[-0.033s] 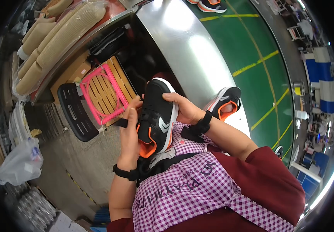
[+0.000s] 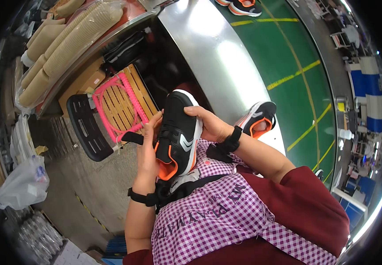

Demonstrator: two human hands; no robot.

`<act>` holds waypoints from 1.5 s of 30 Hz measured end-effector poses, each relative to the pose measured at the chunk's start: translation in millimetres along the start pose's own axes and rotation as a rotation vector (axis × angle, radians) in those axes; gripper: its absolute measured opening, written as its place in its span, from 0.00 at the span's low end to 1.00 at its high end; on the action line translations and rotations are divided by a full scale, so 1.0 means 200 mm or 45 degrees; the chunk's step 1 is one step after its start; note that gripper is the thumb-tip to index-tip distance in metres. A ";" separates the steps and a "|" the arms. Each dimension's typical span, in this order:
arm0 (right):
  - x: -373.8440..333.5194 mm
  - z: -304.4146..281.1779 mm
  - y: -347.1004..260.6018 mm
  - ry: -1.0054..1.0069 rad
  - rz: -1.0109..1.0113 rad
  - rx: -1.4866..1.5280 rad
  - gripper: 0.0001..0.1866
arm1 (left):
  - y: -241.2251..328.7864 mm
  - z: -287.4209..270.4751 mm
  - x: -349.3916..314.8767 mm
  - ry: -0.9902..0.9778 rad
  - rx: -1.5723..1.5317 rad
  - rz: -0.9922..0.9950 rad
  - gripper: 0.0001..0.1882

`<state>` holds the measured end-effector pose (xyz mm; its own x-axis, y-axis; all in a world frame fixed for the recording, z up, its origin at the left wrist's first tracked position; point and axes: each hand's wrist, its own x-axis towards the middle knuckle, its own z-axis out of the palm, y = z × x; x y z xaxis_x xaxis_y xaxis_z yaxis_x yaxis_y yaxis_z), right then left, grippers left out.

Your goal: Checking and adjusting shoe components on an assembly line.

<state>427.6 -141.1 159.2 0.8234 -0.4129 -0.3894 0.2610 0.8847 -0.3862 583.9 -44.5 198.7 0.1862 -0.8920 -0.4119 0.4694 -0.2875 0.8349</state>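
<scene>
A black sneaker (image 2: 178, 121) with an orange lining, white sole and pale side stripes is held between my two hands in front of my apron. Its toe points away from me and its orange collar faces me. My left hand (image 2: 148, 145) grips its left side, fingers partly hidden by the shoe. My right hand (image 2: 206, 123) clasps the right side near the toe, thumb on the upper. To the right, a similar sneaker (image 2: 261, 118) rests at the near end of the shiny metal surface (image 2: 219, 57).
A stool with a slatted wooden seat and pink wrapping (image 2: 124, 106) stands to the left, a black slotted backrest (image 2: 87, 128) beside it. Far left are wrapped stacks of beige forms (image 2: 74, 42) and a plastic bag (image 2: 25, 183). Beyond the metal, more sneakers (image 2: 244, 6) sit on a green surface (image 2: 284, 53).
My left hand has shifted slightly on the sneaker, and more of the black strap beside it shows. The sneaker stays in both hands.
</scene>
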 end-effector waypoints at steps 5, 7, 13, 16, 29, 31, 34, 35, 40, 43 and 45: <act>0.17 -0.04 -0.23 0.123 0.083 -0.349 0.26 | 0.02 -0.06 0.05 -0.056 -0.161 -0.188 0.32; 0.32 -0.17 -0.41 0.239 -0.122 -0.646 0.25 | 0.02 -0.07 0.08 -0.072 -0.224 -0.165 0.31; 0.90 -0.61 -1.03 0.802 -0.860 -1.750 0.13 | 0.03 -0.12 0.08 0.173 -0.209 -0.328 0.27; 1.20 -0.63 -1.25 0.905 -0.909 -1.950 0.12 | 0.03 -0.14 0.08 0.295 -0.281 -0.385 0.26; 1.21 -0.69 -1.19 1.320 -1.107 -2.445 0.14 | 0.09 -0.15 0.13 0.391 -0.282 -0.413 0.26; 1.06 -0.77 -1.19 1.381 -0.933 -2.282 0.16 | 0.09 -0.15 0.15 0.342 -0.298 -0.439 0.26; 0.88 -0.84 -1.15 1.440 -0.714 -2.093 0.24 | 0.05 -0.19 0.18 0.201 -0.316 -0.389 0.26; 0.83 -0.84 -1.14 1.496 -0.617 -1.950 0.27 | 0.04 -0.21 0.19 0.194 -0.293 -0.368 0.26; 0.47 -0.96 -1.02 1.403 -0.494 -1.607 0.28 | 0.17 -0.08 0.24 0.038 -0.498 -0.250 0.23; 0.30 -0.75 -0.94 0.725 -0.301 -0.578 0.11 | 0.16 -0.10 0.25 0.025 -0.520 -0.152 0.24; 0.19 -0.42 -0.82 0.549 -0.298 -0.325 0.07 | 0.17 -0.09 0.24 0.076 -0.348 -0.122 0.24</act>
<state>372.9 -319.2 137.4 0.4633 -0.6909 -0.5550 0.2377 0.7002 -0.6732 625.7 -91.1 201.0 0.1762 -0.8411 -0.5114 0.7010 -0.2575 0.6651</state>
